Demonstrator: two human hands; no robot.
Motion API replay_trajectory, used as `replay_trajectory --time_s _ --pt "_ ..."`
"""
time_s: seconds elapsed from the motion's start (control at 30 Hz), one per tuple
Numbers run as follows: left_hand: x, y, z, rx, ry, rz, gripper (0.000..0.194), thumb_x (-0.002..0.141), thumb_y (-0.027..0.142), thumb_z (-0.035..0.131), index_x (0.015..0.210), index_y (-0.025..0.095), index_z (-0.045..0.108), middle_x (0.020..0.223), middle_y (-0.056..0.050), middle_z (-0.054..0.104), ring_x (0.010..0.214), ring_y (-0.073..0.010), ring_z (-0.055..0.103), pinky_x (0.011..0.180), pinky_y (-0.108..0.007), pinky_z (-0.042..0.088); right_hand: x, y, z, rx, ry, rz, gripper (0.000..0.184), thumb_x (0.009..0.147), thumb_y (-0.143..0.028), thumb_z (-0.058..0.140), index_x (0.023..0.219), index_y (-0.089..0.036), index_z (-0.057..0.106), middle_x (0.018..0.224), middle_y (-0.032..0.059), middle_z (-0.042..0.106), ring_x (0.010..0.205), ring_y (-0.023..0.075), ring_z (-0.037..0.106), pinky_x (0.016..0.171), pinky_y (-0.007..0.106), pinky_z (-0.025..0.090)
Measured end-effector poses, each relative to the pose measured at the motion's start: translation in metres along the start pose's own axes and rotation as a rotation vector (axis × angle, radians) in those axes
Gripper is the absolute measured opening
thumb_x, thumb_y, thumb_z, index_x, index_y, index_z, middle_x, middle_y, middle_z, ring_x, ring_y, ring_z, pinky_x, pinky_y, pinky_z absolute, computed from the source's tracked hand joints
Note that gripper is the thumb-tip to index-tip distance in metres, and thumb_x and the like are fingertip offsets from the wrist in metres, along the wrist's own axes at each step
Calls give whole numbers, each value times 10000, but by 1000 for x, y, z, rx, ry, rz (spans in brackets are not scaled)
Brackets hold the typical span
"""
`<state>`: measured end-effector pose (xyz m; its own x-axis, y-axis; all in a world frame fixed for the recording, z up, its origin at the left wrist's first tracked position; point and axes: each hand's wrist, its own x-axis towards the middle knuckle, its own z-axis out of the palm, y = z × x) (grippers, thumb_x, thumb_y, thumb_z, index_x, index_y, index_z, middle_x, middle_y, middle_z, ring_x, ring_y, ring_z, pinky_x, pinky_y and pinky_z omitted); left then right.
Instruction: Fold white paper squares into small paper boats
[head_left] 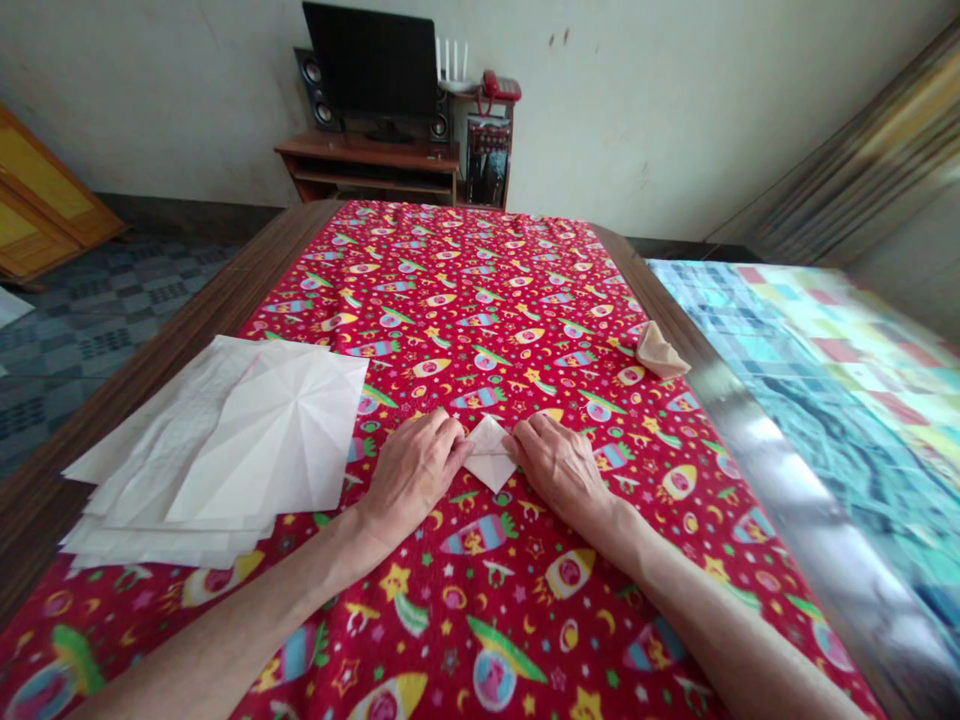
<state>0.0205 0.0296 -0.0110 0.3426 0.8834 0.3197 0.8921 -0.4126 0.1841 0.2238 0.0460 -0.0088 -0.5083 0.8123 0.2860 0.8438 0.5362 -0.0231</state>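
A folded paper (491, 472) is pinched at its side corners by curled fingers of left hand (418, 455) and right hand (559, 460) on red cloth (420, 335), open ahead, bordered leftward by stacked sheets (300, 430).

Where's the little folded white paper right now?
In the head view, the folded white paper is near the centre, on the red cloth, between the left hand and the right hand.

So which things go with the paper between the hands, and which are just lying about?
Seems part of the job:
- small folded paper, left hand and right hand at its sides
- creased sheets

Just lying about:
- monitor
- red telephone
- beige piece, maybe; hard to tell
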Motion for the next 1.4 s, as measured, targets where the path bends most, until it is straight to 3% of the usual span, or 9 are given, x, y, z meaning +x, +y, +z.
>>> replay_trajectory --time_s 0.2,0.3,0.47,0.63,1.0,1.1,1.17,1.27,1.4 --pt "1 -1 1 -50 2 -7 130 927 291 514 847 189 529 834 -6 554 769 -157 535 694 -276 423 1 0 1 -24 4 -3 303 979 -334 410 753 -192 554 722 16 568 643 137 493 543 278 235" --pt "3 -1 1 -58 6 117 97 942 239 488 962 192 571 909 -22 568 862 -174 532 772 -301 430 1 0 1 -22 18 -8 301 975 -333 417 750 -191 557 713 14 567 636 137 490 539 278 230" --pt "-1 3 -5 12 -104 337 258 939 169 467 1182 172 553 1030 -56 608 960 -213 517 836 -356 433 1 0 1 -7 26 -9 303 976 -323 413 747 -187 558 715 17 572 638 134 490 548 270 238" --pt "-11 9 -9 30 -119 326 389 908 77 427 1292 103 485 1194 -101 571 1047 -234 483 933 -383 413 0 0 1 1 21 -6 310 978 -327 409 744 -186 556 714 17 576 635 131 490 553 265 243" --pt "-11 14 -16 50 -248 257 533 853 48 437 1363 205 427 1309 -58 507 1082 -247 448 901 -400 410 -2 -2 -2 12 50 54 287 958 -302 429 786 -172 618 745 44 617 654 156 547 544 264 356" --pt "-10 14 -14 62 -256 267 511 853 62 446 1341 213 451 1273 -56 535 1058 -251 454 858 -400 419 -11 -3 -5 86 132 -107 288 962 -196 369 1023 -136 643 1019 107 667 918 208 596 754 305 470" --pt "-10 13 -12 58 -248 264 479 865 70 438 1322 208 473 1290 -54 530 1070 -247 453 859 -394 413 -19 -4 -7 145 133 -248 355 956 -139 330 1216 -122 572 1265 117 590 1177 238 513 961 383 434" --pt "-13 11 -11 40 -221 275 444 879 76 420 1303 185 494 1373 -49 478 1103 -234 449 888 -387 396 -29 -5 -10 202 -1 -318 428 971 -182 345 1390 -128 409 1413 97 464 1349 229 352 1108 460 314" --pt "-19 7 -15 47 -214 302 480 863 44 396 1330 132 466 1372 -55 494 1144 -230 440 943 -397 362 -37 -1 -13 216 -144 -303 539 978 -308 385 1472 -138 253 1491 97 329 1407 232 225 1146 490 250"
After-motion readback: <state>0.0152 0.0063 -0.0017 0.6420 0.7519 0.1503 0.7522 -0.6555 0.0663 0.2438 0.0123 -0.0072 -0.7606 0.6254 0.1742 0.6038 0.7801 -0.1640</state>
